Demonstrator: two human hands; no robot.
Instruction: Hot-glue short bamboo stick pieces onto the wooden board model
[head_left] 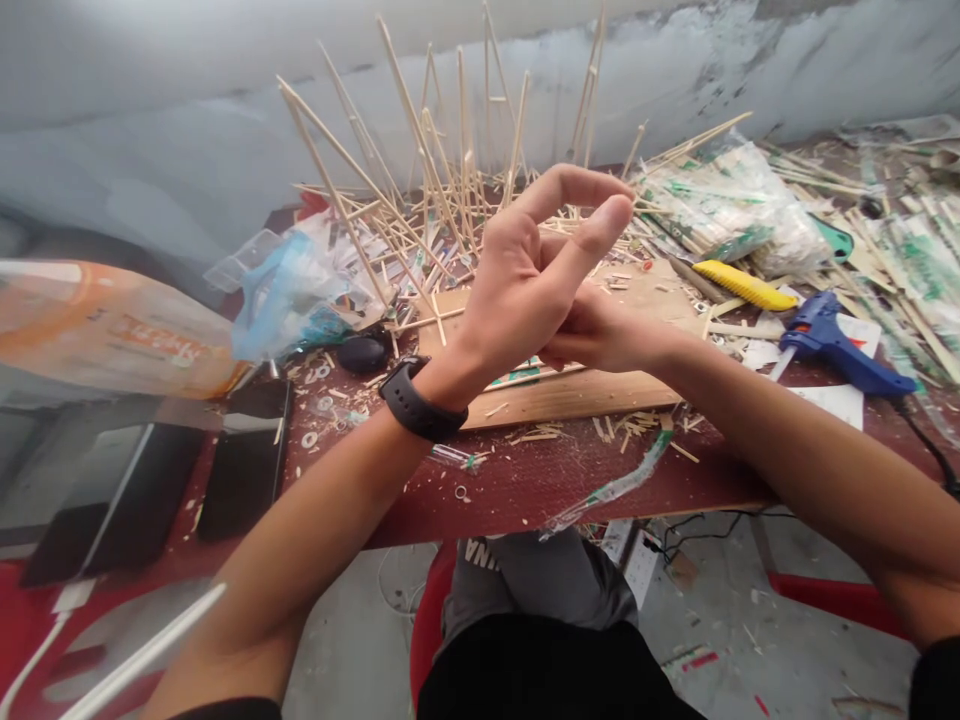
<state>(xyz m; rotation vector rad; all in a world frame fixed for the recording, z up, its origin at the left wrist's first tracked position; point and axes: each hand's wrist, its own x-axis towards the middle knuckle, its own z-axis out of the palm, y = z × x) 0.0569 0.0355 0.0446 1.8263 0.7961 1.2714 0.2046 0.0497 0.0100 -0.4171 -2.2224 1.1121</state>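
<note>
Board flat on the counter, below the fingers as I see it. Left hand: index and thumb curled, tips about meeting; can't tell if anything's pinched. Right hand tucked behind the left, mostly hidden, so I can't call its grip. Glue gun and yellow tool lie to the right; stick frames stand behind.

Mid-frame, the left hand hides most fingers of the right hand, so I can't tell their grip. The left edge crops the orange-printed bag.
</note>
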